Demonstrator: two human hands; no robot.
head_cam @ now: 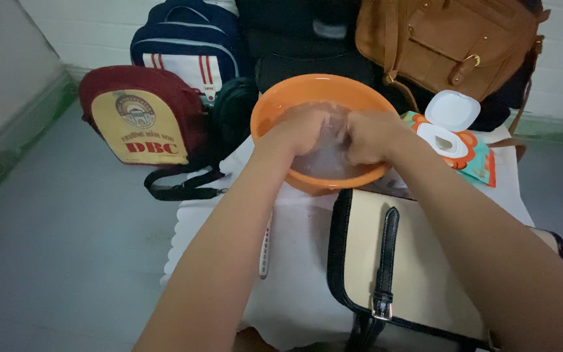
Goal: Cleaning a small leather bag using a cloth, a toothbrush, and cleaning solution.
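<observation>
left hand (300, 133): inside the orange basin (275, 104), fingers curled on something pale and wet, likely a cloth or wipe (327, 156). Can't tell exactly what, blurred.
right hand (371, 135): also in the basin, at 3 o'clock of the left, knuckles up, fingers closed on the same pale material. The hands touch or nearly touch; the grip reads as wringing or scrubbing.
basin: sits on the white cloth (301, 261), at 12 o'clock of the cream bag (418, 267), so drips likely land on the cloth.
cream bag: black trim and strap, lies flat at 6 o'clock of the basin, just beside it.
wipes pack (454, 133): lid flipped open, at 3 o'clock of the basin, within reach.
red-and-yellow backpack (139, 117): at 9 o'clock, on the floor.
blue backpack (187, 42): at 11 o'clock.
brown leather bag (451, 45): at 1 o'clock, behind the pack.
</observation>
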